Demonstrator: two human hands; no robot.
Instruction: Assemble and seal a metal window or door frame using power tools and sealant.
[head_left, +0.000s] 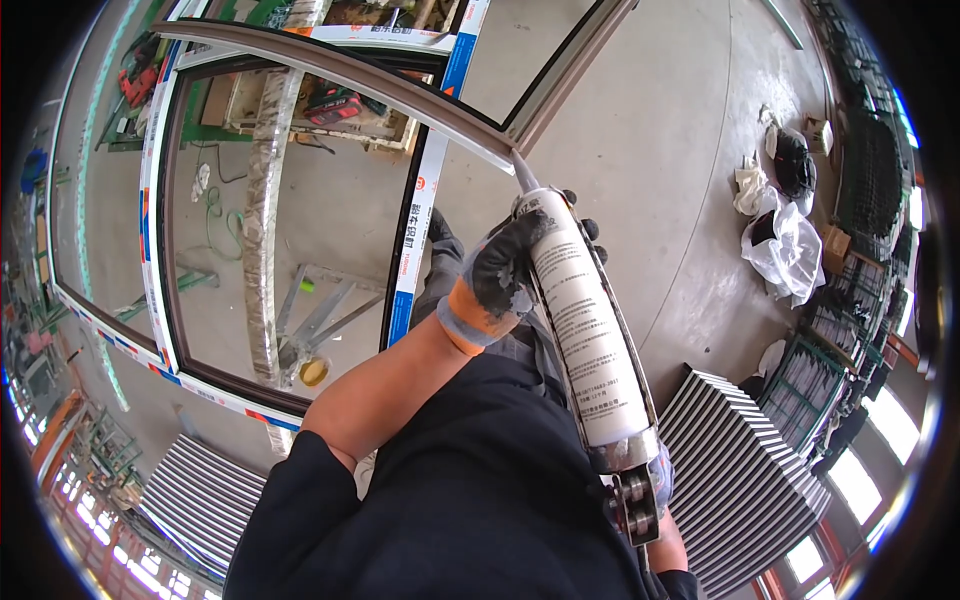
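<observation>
A caulking gun (643,440) loaded with a white sealant cartridge (590,330) slants across the view in front of me. My left hand (497,275), in a black and orange work glove, is wrapped around the front part of the cartridge. Behind the gun's rear end my right hand (664,482), also gloved, grips it at the handle; its fingers are mostly hidden. The cartridge's tapered nozzle (524,174) points away from me, its tip at the corner of a brown window frame (400,92). Whether the tip touches the frame, I cannot tell.
More framing with blue, white and red protective film (405,265) lies at left, over a wrapped beam (265,220). Beneath stand a metal stepladder (330,310) and a box with a red power tool (335,105). White bags (785,245) lie on the right floor; striped stacks (735,470) flank me.
</observation>
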